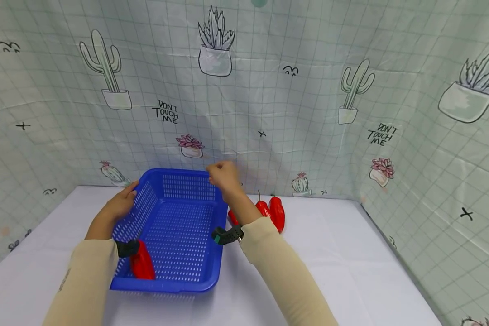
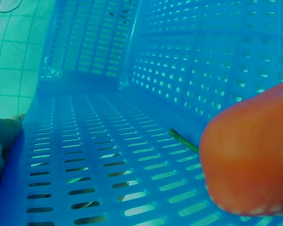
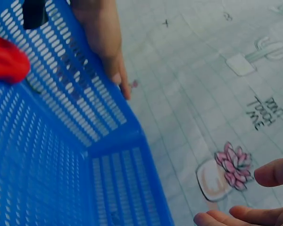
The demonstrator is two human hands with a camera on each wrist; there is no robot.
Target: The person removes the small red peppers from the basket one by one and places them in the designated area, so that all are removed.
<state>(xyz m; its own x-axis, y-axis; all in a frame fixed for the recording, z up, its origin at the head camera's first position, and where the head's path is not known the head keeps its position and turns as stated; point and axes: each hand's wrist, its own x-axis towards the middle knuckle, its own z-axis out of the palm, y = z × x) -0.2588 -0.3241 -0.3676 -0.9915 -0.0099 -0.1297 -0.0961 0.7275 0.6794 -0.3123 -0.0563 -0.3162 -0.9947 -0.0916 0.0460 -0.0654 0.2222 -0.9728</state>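
A blue plastic basket (image 1: 179, 226) with slotted walls stands on the table. My left hand (image 1: 121, 204) lies along the outside of its left wall near the rim, fingers fairly straight; in the right wrist view this hand (image 3: 103, 42) touches the wall. One red pepper (image 1: 142, 265) lies inside at the near left corner, partly behind the left wrist strap; its green stem shows beside the pepper (image 2: 250, 155) in the left wrist view. My right hand (image 1: 224, 176) is raised by the basket's far right corner. Its thumb and fingers (image 3: 273, 172) are apart with nothing between them.
Several red peppers (image 1: 277, 213) lie on the white tabletop (image 1: 326, 262) right of the basket, partly hidden by the right forearm. A patterned cloth backdrop (image 1: 261, 99) rises behind the table and along its sides.
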